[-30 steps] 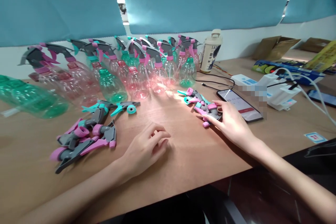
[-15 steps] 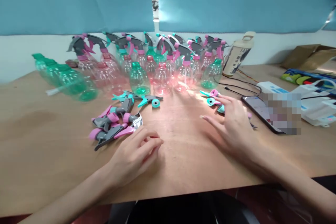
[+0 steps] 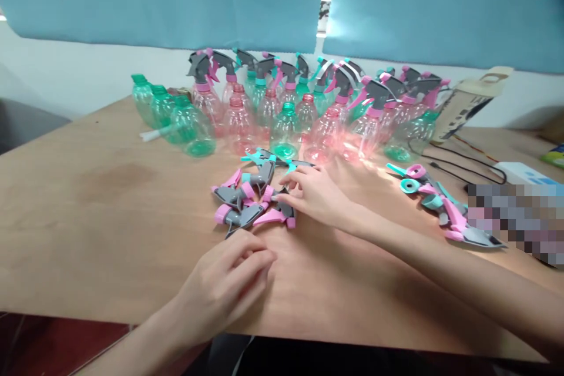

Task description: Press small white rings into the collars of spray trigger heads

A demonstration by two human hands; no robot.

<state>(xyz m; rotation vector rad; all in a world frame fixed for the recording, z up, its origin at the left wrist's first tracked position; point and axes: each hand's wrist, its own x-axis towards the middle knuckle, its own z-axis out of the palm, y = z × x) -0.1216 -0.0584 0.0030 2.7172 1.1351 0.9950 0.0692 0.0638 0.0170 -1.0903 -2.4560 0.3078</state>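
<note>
My right hand (image 3: 319, 197) reaches over the right side of a pile of grey, pink and teal spray heads (image 3: 240, 194), its fingers apart and its thumb by a grey and pink spray head (image 3: 286, 211). Nearer to me, my left hand (image 3: 233, 276) is curled just below the pile; what its fingers hold, if anything, is hidden. A second group of spray heads (image 3: 453, 211) lies to the right. Behind stand several pink and green clear bottles, among them an uncapped green one (image 3: 286, 132) and a pink one topped with a sprayer (image 3: 372, 123).
Open green bottles (image 3: 194, 129) stand at the left end of the row, with a white strip beside them. At the right are a beige bottle (image 3: 467, 106), black cables (image 3: 476, 167), a white box (image 3: 524, 173) and a blurred-out phone. The wooden table (image 3: 88, 235) ends near me.
My right hand has moved left from the right-hand spray heads to the left pile. The view has turned left, so the table's contents appear further right. My left hand stays curled.
</note>
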